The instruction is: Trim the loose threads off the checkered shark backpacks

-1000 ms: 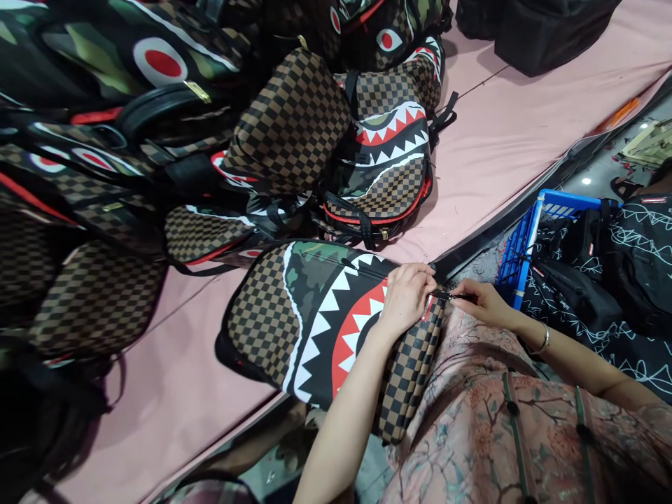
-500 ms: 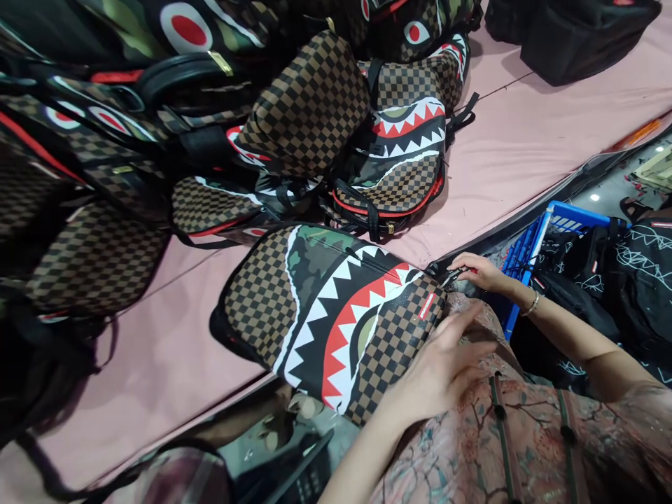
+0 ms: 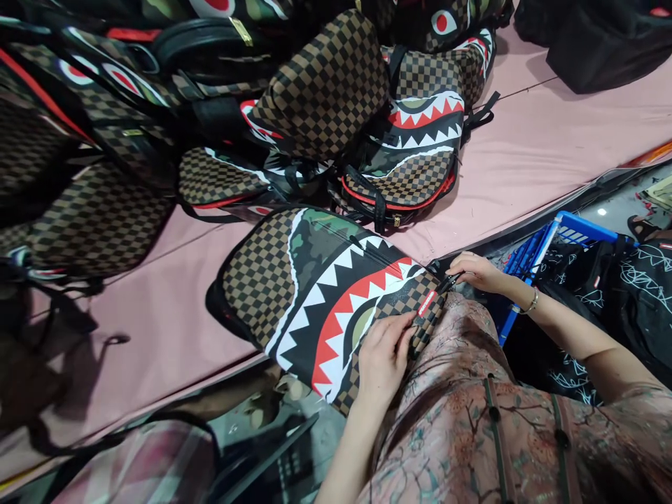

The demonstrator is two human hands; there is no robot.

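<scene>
A brown-and-black checkered backpack [image 3: 257, 280] with a printed shark mouth and a camouflage patch lies tilted, its near end against a floral-patterned garment [image 3: 462, 420]. My left hand [image 3: 386, 350] is on its checkered face beside a small red label [image 3: 427, 303]. Those fingers and thumb are drawn together, gripping the material. At the backpack's right corner, my right hand [image 3: 475, 271] has its fingers closed around a small dark thing [image 3: 449, 280], too small and partly covered to name. A bracelet [image 3: 532, 301] circles the right wrist.
Similar checkered shark-mouth bags [image 3: 325, 91] are heaped along the pink-covered table [image 3: 535, 154]. Black bags [image 3: 603, 56] stand at its far right. Below the table edge, a blue crate [image 3: 535, 245] stands beside black white-scribbled bags [image 3: 645, 280]. Another person's plaid-clothed part [image 3: 152, 465] shows lower left.
My left hand has come down from a spread, blurred position onto the backpack's face and closed there. My right hand stays at the corner. The view has shifted slightly.
</scene>
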